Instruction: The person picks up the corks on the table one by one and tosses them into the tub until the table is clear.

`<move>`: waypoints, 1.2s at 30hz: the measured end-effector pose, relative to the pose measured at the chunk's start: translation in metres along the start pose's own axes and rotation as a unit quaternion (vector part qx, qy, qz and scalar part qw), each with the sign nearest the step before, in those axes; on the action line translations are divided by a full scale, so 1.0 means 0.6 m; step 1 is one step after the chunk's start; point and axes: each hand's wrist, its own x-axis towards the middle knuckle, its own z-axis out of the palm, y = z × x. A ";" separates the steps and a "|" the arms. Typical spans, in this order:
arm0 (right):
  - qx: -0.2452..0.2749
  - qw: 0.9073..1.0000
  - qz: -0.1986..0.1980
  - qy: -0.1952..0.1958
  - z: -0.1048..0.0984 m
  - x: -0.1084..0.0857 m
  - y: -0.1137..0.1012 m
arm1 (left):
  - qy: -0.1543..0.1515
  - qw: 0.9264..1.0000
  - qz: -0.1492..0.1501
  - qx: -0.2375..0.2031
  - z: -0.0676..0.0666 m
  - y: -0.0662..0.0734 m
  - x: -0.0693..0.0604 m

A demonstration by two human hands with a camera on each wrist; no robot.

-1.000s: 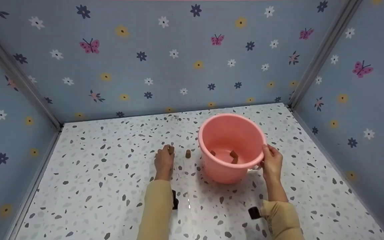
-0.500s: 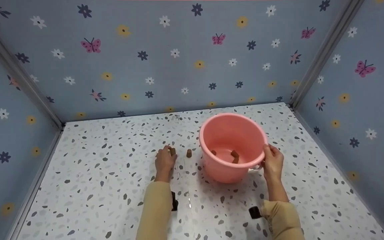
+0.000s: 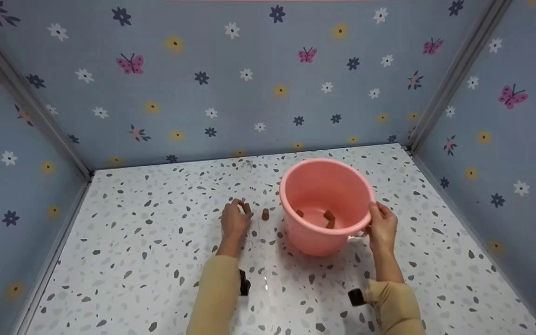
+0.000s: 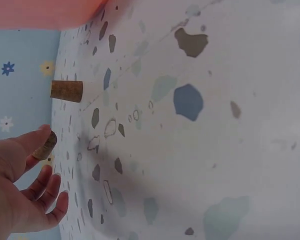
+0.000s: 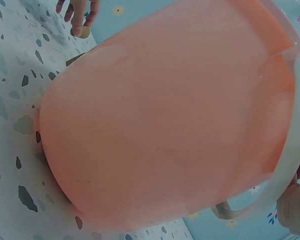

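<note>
A pink bucket (image 3: 317, 239) stands tilted toward me on the speckled tabletop, with several brown corks (image 3: 329, 215) lying on its bottom. My right hand (image 3: 382, 228) grips the bucket's rim at its right side, thumb over the edge. Left of the bucket, my left hand (image 3: 235, 219) pinches a cork (image 4: 46, 146) between thumb and forefinger, the other fingers loosely bent. That cork is just off the table in the left wrist view. Another cork (image 3: 265, 214) stands upright on the table between the left hand and the bucket.
The white speckled tabletop (image 3: 156, 260) is closed in by blue flowered panels (image 3: 231, 93) at the back and both sides. A white bucket handle (image 5: 290, 135) hangs beside the right hand. Black wrist devices (image 3: 356, 297) sit by both sleeves.
My left hand has shifted slightly to the right, and the cork it pinches has come up and tilted. The right hand keeps its hold on the bucket, which stays in place.
</note>
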 end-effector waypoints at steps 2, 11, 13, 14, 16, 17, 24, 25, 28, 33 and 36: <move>0.001 1.000 0.002 0.000 0.000 0.000 0.000 | 0.007 1.000 0.009 -0.008 -0.003 0.007 -0.001; -0.012 1.000 0.011 0.004 -0.002 0.002 0.001 | 0.033 0.997 0.058 -0.032 -0.025 0.034 -0.009; -0.010 1.000 0.007 0.006 -0.002 0.002 0.001 | 0.038 0.996 0.064 -0.038 -0.030 0.039 -0.011; -0.009 1.000 0.006 0.006 -0.001 0.002 0.002 | 0.038 0.996 0.065 -0.040 -0.033 0.043 -0.012; -0.005 1.000 0.004 0.007 -0.001 0.003 0.002 | 0.036 0.996 0.063 -0.045 -0.038 0.050 -0.015; -0.004 1.000 0.004 0.006 0.000 0.002 0.002 | 0.034 0.996 0.064 -0.047 -0.040 0.053 -0.016; 0.003 1.000 0.007 0.003 -0.001 0.000 0.001 | 0.042 0.990 0.114 -0.073 -0.059 0.081 -0.038; 0.003 1.000 0.008 0.003 -0.001 0.000 0.001 | 0.047 0.987 0.129 -0.079 -0.062 0.084 -0.041; 0.002 1.000 0.011 0.005 -0.001 0.001 0.001 | 0.059 0.979 0.169 -0.099 -0.067 0.093 -0.052; -0.001 1.000 0.008 0.001 0.000 0.002 0.001 | 0.059 0.972 0.196 -0.119 -0.077 0.113 -0.070; 0.001 1.000 0.006 0.001 0.000 0.002 0.001 | 0.056 0.969 0.200 -0.130 -0.084 0.129 -0.083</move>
